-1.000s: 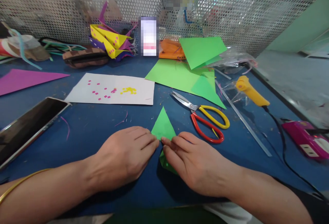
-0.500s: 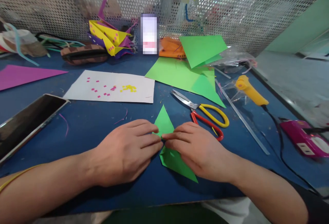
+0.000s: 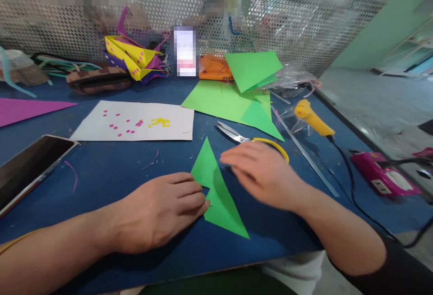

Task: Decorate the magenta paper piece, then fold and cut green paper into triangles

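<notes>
Blue table (image 3: 111,168) filling most of the frame, scuffed and flecked with paper scraps, backed by a perforated metal screen (image 3: 304,11) across the top and a pale green wall at upper right. Large sheets of green paper (image 3: 216,101) lying in the upper centre, one folded sheet propped above them. White sheet (image 3: 135,126) left of centre, dotted with tiny pink and yellow squares. Purple paper (image 3: 23,110) at the left edge, dark tablet (image 3: 30,168) below it at lower left. Heap of yellow and purple folded pieces (image 3: 131,58) at the back, upper left of centre. Left hand (image 3: 158,214) flat at lower centre, fingers (image 3: 192,195) stretched together and pressing the left edge of the green paper triangle (image 3: 216,195). Triangle flat on the table at centre, long axis running from upper left to lower right, one sharp tip toward the white sheet, the other toward the near table edge. Right hand (image 3: 264,173) just right of the triangle, blurred, fingers extended and loosely spread, holding nothing, lying over the scissors (image 3: 237,135), whose blades and part of a yellow handle show. Metal ruler (image 3: 304,153) slanting at right; yellow-handled corded tool (image 3: 313,117) and pink device (image 3: 382,177) beyond it.
</notes>
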`<state>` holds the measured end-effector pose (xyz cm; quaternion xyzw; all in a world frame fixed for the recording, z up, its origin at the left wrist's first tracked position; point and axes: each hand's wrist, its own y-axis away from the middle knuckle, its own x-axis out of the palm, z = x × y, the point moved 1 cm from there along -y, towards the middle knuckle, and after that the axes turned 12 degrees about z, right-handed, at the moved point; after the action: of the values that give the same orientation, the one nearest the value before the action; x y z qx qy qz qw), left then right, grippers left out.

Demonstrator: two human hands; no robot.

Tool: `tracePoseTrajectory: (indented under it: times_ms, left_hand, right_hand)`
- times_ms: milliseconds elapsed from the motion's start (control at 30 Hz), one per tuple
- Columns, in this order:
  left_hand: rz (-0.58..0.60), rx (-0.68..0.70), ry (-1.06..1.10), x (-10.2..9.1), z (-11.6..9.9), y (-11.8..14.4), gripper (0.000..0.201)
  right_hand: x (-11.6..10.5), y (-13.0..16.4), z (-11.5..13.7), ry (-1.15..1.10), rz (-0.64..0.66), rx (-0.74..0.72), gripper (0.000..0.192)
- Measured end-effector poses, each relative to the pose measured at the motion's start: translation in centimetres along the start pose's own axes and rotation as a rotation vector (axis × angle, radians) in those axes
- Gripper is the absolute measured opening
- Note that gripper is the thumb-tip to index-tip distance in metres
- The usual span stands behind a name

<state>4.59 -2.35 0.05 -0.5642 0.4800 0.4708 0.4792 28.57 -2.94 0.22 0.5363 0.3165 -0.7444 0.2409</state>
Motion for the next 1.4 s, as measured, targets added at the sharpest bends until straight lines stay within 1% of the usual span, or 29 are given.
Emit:
tracePoseTrajectory:
  times_ms: [67, 100, 167, 200, 267, 300, 333, 367, 433, 567, 667, 733, 800, 900, 967, 1033, 1067, 1100, 1133, 1167, 1200, 1233, 1300, 1400]
  left_hand:
    - [-0.006, 0.03, -0.024, 0.0, 0.2, 0.1, 0.029]
    - [-0.007, 0.035, -0.038, 0.0, 0.3, 0.1, 0.03]
    - [-0.016, 0.027, -0.062, -0.1, 0.3, 0.1, 0.033]
    - [-0.02, 0.021, -0.071, -0.1, 0.2, 0.1, 0.034]
    - [-0.018, 0.013, -0.078, -0.3, 0.1, -0.1, 0.034]
    - [-0.01, 0.013, -0.077, -0.4, 0.0, -0.2, 0.034]
    - [0.0, 0.014, -0.076, -0.6, -0.1, -0.3, 0.034]
    - [0.012, 0.018, -0.075, -0.7, -0.1, -0.3, 0.034]
    - [0.02, 0.028, -0.081, -0.8, -0.2, -0.4, 0.034]
    - [-0.012, 0.03, -0.105, -0.7, -0.2, -0.4, 0.034]
    - [-0.047, 0.015, -0.113, -0.5, -0.3, -0.4, 0.033]
    - [-0.077, 0.002, -0.121, -0.3, -0.5, -0.3, 0.032]
    - [-0.105, -0.021, -0.138, 0.1, -0.8, -0.4, 0.031]
    - [-0.135, -0.099, -0.193, 0.8, -1.2, -0.5, 0.029]
    - [-0.148, -0.144, -0.236, 1.2, -1.5, -0.5, 0.026]
    - [-0.136, -0.156, -0.258, 1.4, -1.7, -0.4, 0.025]
    - [-0.121, -0.155, -0.257, 1.4, -1.9, -0.3, 0.025]
    - [-0.107, -0.155, -0.252, 1.4, -1.9, -0.2, 0.025]
    - [-0.095, -0.153, -0.244, 1.3, -2.0, -0.1, 0.025]
    - [-0.09, -0.15, -0.237, 1.2, -2.1, 0.0, 0.026]
    - [-0.087, -0.143, -0.229, 1.1, -2.1, 0.0, 0.027]
    - [-0.089, -0.136, -0.222, 1.0, -2.1, 0.1, 0.028]
    - [-0.087, -0.122, -0.207, 1.0, -2.1, 0.2, 0.03]
    - [-0.077, -0.134, -0.202, 1.3, -2.2, 0.4, 0.031]
  right_hand:
    - [-1.6, 0.7, -2.5, 0.171, -0.156, 0.252, 0.021]
    - [-2.4, 1.4, -3.9, 0.293, -0.214, 0.416, 0.02]
    - [-3.8, 3.0, -6.7, 0.463, -0.268, 0.715, 0.024]
    - [-4.3, 3.8, -8.1, 0.52, -0.266, 0.827, 0.028]
    - [-4.8, 5.2, -10.3, 0.568, -0.158, 0.956, 0.037]
    - [-4.9, 5.7, -11.2, 0.555, -0.075, 0.999, 0.036]
    - [-4.8, 6.1, -11.9, 0.542, -0.022, 1.044, 0.033]
    - [-4.7, 6.3, -12.4, 0.531, 0.014, 1.071, 0.031]
    - [-4.4, 6.4, -13.1, 0.527, 0.032, 1.103, 0.031]
    - [-3.8, 6.6, -14.0, 0.5, -0.014, 1.108, 0.028]
    - [-3.6, 7.1, -14.5, 0.459, -0.114, 1.046, 0.021]
    - [-3.9, 7.3, -14.3, 0.451, -0.19, 1.006, 0.017]
    - [-4.4, 7.2, -13.6, 0.442, -0.277, 0.989, 0.017]
    - [-5.2, 6.5, -11.7, 0.409, -0.445, 0.979, 0.028]
    - [-5.2, 5.8, -10.0, 0.354, -0.508, 0.956, 0.034]
    - [-4.5, 5.1, -7.9, 0.233, -0.498, 0.87, 0.036]
    - [-3.9, 4.8, -6.6, 0.143, -0.463, 0.797, 0.033]
    - [-3.3, 4.7, -5.3, -0.036, -0.425, 0.675, 0.03]
    - [-2.7, 4.7, -3.8, -0.182, -0.367, 0.588, 0.027]
    - [-2.2, 4.8, -2.3, -0.271, -0.304, 0.533, 0.023]
    - [-1.8, 5.1, -0.8, -0.314, -0.224, 0.487, 0.02]
    - [-1.5, 5.5, 0.6, -0.309, -0.172, 0.456, 0.017]
    - [-1.1, 6.3, 3.1, -0.252, -0.11, 0.413, 0.017]
    - [-0.7, 7.3, 5.2, -0.25, -0.016, 0.361, 0.017]
